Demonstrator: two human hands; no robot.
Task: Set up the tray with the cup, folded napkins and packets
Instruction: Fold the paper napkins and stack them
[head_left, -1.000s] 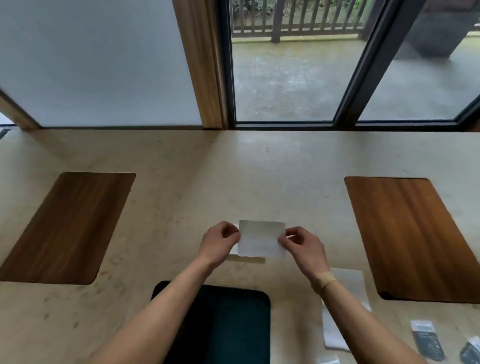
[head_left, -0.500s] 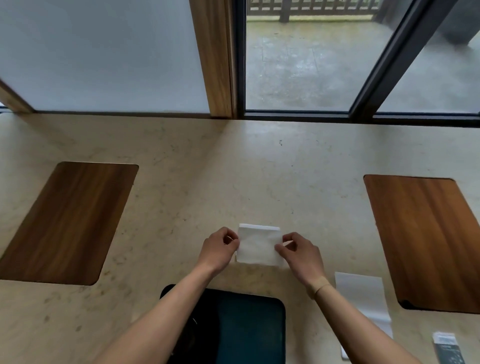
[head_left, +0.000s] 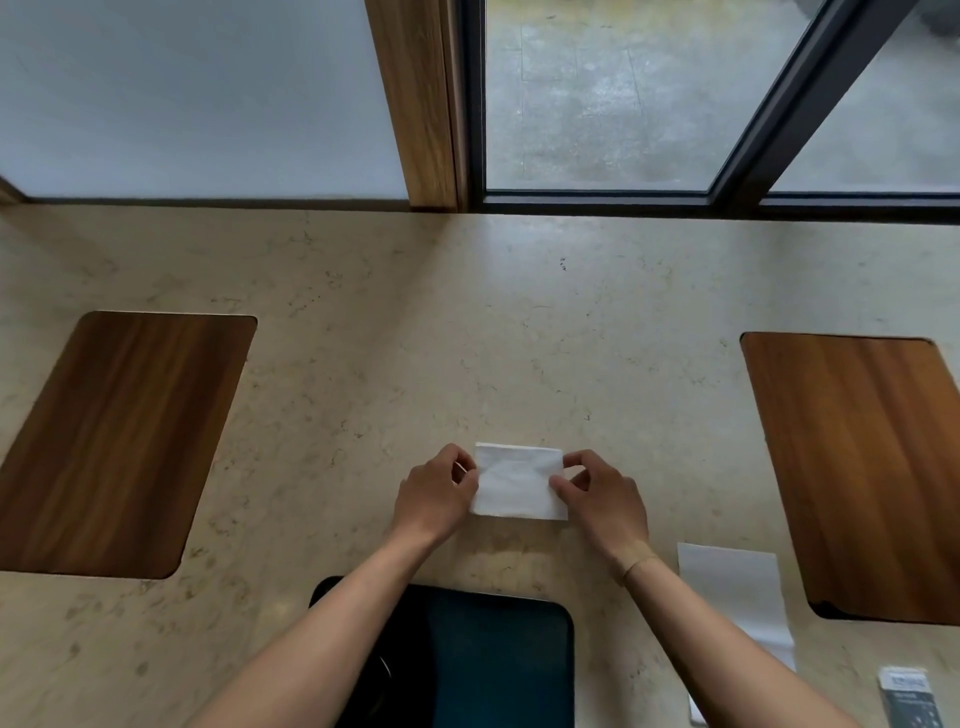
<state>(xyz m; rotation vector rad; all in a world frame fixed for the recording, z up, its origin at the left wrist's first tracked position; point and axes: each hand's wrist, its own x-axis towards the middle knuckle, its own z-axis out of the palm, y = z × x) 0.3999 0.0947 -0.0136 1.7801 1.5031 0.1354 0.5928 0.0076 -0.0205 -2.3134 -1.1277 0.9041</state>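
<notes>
Pinching one folded napkin (head_left: 519, 480): left hand (head_left: 435, 493), right hand (head_left: 605, 499); second napkin (head_left: 737, 597), one packet (head_left: 909, 696) nearby

Both hands (head_left: 519, 493) — fingertips pinched

The countertop (head_left: 467, 332) is coloured pale beige and is mottled with faint darker veins and specks. Two rounded wooden panels are set into it: the left panel (head_left: 119, 441) is shown in dark brown with lengthwise grain streaks, and the right panel (head_left: 862, 467) in a warmer reddish brown with the same streaked grain. The folded napkin (head_left: 519, 480) is plain white, and the second napkin (head_left: 737, 597) is white too. The tray (head_left: 498, 665) is seen as dark teal, almost black at its left edge. The packet (head_left: 909, 699) is dark grey with a white band of small print. The window frame (head_left: 748, 135) is black, and the post (head_left: 421, 98) is mid-brown wood.
</notes>
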